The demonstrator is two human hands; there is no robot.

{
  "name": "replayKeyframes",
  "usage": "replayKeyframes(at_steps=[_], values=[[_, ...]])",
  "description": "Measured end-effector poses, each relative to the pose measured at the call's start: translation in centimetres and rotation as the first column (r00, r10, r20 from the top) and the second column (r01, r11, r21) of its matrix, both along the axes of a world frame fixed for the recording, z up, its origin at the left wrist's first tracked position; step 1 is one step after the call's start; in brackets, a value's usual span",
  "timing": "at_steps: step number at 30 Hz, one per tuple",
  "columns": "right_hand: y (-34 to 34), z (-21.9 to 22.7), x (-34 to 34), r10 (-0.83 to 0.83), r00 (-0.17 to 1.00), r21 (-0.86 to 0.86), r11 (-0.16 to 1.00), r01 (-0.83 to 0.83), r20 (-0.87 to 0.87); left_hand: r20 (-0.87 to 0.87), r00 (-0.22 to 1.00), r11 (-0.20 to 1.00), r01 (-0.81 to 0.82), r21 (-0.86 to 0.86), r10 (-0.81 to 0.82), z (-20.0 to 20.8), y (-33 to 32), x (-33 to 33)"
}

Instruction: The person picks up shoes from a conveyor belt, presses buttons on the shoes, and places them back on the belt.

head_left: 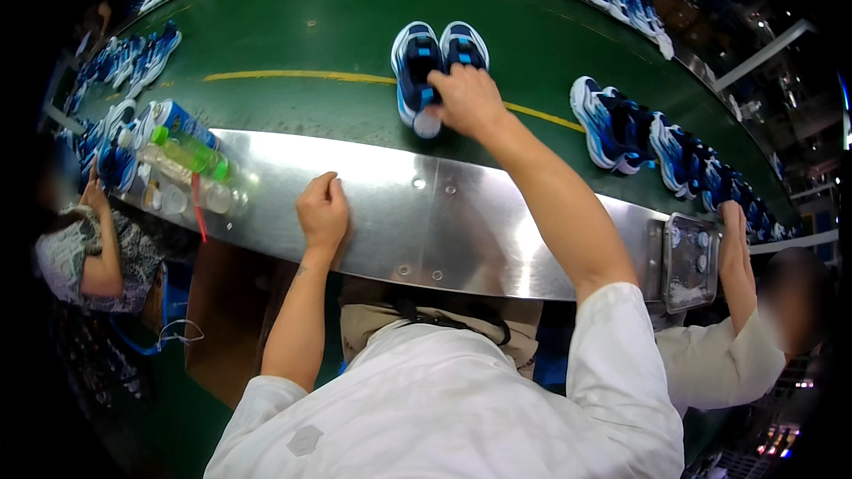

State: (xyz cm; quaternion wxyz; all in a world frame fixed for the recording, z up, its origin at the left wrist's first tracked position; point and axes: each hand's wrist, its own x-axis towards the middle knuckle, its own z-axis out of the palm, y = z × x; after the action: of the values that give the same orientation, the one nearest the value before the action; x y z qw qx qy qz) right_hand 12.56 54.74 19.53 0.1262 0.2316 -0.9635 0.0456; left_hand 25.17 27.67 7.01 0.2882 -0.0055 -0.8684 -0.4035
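Observation:
A pair of blue and navy sneakers with white soles stands on the green belt straight ahead, toes pointing away. My right hand reaches over the heel of the right sneaker, its fingers closed on the collar and hiding the heel. Beside it, touching or nearly so, is the left sneaker. A pale round piece shows at that one's heel; what it is I cannot make out. My left hand is curled into a loose fist over the metal ledge, apart from the shoes, with nothing showing in it.
Bottles, among them a green one, and a blue can crowd the ledge at left. A metal tray sits at right. More sneakers line the belt on both sides. Two co-workers, one on the left, one on the right, flank me.

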Motion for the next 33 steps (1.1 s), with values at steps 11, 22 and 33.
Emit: replayKeyframes(at_steps=[11,22,33], values=[[28.0,2.9,2.3,-0.581,0.746,0.458,0.787,0.413,0.325,0.006,0.999,0.999,-0.042,-0.020,0.042,0.4,0.4,0.4],[26.1,-0.4,7.7,-0.443,0.840,0.237,0.893,0.383,0.313,-0.047,0.996,0.995,-0.074,-0.073,0.070,-0.6,-0.1,-0.1],[8.8,0.1,26.1,-0.105,0.908,-0.049,0.989,0.137,0.406,0.261,0.885,0.908,0.415,-0.063,-0.386,7.5,12.9,5.9]])
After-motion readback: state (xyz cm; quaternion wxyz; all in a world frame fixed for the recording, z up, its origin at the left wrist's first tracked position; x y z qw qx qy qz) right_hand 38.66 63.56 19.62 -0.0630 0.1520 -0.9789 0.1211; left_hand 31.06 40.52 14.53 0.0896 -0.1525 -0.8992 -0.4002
